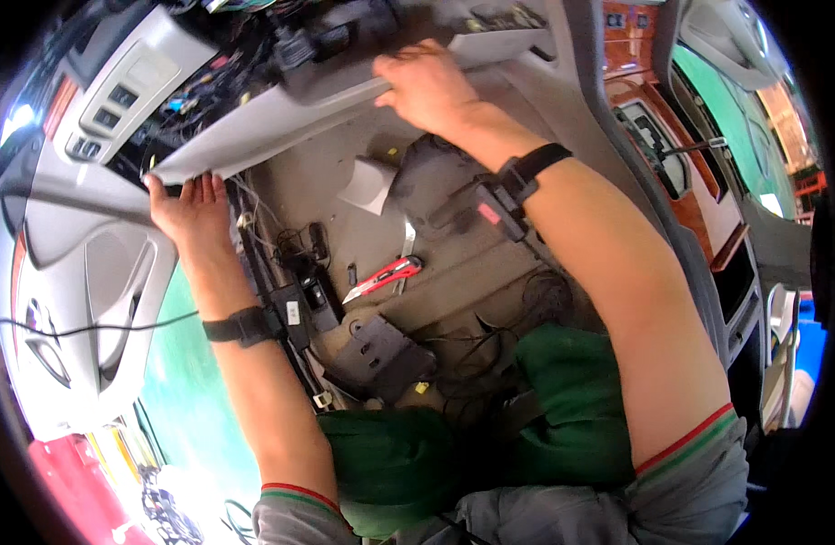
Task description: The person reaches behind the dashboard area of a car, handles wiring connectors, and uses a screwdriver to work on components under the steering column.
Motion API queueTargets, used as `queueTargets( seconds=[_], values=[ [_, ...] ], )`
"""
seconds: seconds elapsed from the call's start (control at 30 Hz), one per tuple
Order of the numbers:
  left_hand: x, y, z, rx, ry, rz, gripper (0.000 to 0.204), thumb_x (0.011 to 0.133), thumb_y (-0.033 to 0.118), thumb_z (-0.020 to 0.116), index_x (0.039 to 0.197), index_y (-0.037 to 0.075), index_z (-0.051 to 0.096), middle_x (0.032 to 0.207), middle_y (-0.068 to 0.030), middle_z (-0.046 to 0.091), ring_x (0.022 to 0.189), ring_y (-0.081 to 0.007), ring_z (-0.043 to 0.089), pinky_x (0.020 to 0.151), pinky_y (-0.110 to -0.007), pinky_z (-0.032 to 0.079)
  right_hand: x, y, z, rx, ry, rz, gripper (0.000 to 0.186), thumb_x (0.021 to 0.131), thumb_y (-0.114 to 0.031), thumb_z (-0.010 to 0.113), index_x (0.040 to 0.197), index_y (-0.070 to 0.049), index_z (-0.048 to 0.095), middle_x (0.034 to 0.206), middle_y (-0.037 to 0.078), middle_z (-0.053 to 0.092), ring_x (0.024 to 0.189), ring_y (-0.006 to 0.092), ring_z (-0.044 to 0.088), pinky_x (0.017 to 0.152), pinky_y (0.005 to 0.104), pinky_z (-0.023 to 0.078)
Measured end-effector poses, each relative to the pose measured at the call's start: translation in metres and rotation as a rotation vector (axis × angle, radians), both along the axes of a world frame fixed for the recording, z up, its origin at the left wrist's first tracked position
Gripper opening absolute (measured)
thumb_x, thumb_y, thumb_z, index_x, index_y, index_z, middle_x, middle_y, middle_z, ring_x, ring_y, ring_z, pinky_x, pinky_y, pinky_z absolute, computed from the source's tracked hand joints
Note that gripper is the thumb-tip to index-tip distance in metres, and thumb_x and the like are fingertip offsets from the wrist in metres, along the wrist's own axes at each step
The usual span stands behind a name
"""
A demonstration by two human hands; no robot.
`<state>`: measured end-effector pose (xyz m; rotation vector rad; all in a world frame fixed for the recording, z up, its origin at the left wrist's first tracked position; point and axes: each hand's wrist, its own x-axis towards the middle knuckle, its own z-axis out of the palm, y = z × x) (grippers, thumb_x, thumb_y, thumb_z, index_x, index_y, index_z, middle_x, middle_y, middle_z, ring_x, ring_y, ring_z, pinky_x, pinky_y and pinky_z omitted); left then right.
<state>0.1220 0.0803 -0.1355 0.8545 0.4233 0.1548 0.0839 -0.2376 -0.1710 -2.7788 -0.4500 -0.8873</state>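
Note:
A long light-grey plastic trim panel (263,123) slants across the footwell of a vehicle, under the opened dashboard. At its lower left end my left hand (190,209) is closed on the edge, the thumb on one side and the fingertips curled on the other. Farther right, my right hand (427,91) grips the same panel near its middle, thumb below and fingers over the upper part. Part of the panel is hidden behind that hand. Exposed wiring (199,104) shows just behind the panel.
On the footwell floor lie a red utility knife (386,275), a metal strip (408,241), a grey plastic piece (369,184) and a dark box-like part (381,354). Cables run along the left sill. An open door (90,291) stands left; a wood-trimmed console (699,218) stands right.

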Motion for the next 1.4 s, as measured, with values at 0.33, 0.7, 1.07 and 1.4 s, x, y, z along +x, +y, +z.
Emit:
queueTargets(
  seconds=[0.33, 0.7, 1.07, 1.4],
  values=[
    [-0.011, 0.015, 0.018, 0.064, -0.041, -0.026, 0.109, 0.084, 0.061, 0.058, 0.146, -0.010, 0.003, 0.152, -0.0252, 0.015, 0.141, -0.0373, 0.019, 0.115, -0.044, 0.020, -0.011, 0.010, 0.006, 0.010, -0.017, -0.005, 0.030, 0.073, -0.029, 0.074, 0.089, -0.007, 0.061, 0.083, 0.011, 0.067, 0.091, 0.0273, 0.062, 0.086, 0.0405, 0.042],
    [0.004, 0.037, -0.042, 0.002, 0.293, -0.209, 0.060, 0.084, 0.039, 0.065, 0.129, 0.007, 0.042, 0.136, -0.0195, 0.041, 0.123, -0.0374, 0.040, 0.101, -0.053, 0.032, -0.028, 0.014, -0.030, -0.119, 0.085, 0.090, 0.025, 0.072, -0.021, 0.074, 0.081, -0.007, 0.055, 0.078, 0.009, 0.062, 0.086, 0.0274, 0.060, 0.081, 0.0391, 0.042],
    [0.022, 0.035, -0.103, -0.275, 0.182, -0.120, 0.042, 0.075, -0.004, 0.048, 0.117, -0.002, 0.050, 0.118, -0.0217, 0.052, 0.106, -0.0401, 0.055, 0.089, -0.060, 0.046, -0.031, 0.035, 0.004, -0.093, 0.877, -0.026, 0.025, 0.074, -0.030, 0.071, 0.087, -0.009, 0.070, 0.089, 0.017, 0.068, 0.088, 0.0346, 0.066, 0.078, 0.0459, 0.053],
    [0.044, 0.056, -0.127, -0.230, 0.211, -0.078, 0.041, 0.087, 0.005, 0.037, 0.124, 0.002, 0.056, 0.132, -0.0181, 0.052, 0.123, -0.0397, 0.047, 0.103, -0.071, 0.026, -0.047, 0.115, -0.155, 0.204, 1.230, -0.150, 0.052, 0.093, -0.038, 0.048, 0.114, 0.008, 0.060, 0.123, 0.026, 0.058, 0.117, 0.0388, 0.054, 0.099, 0.0439, 0.044]
  ],
)
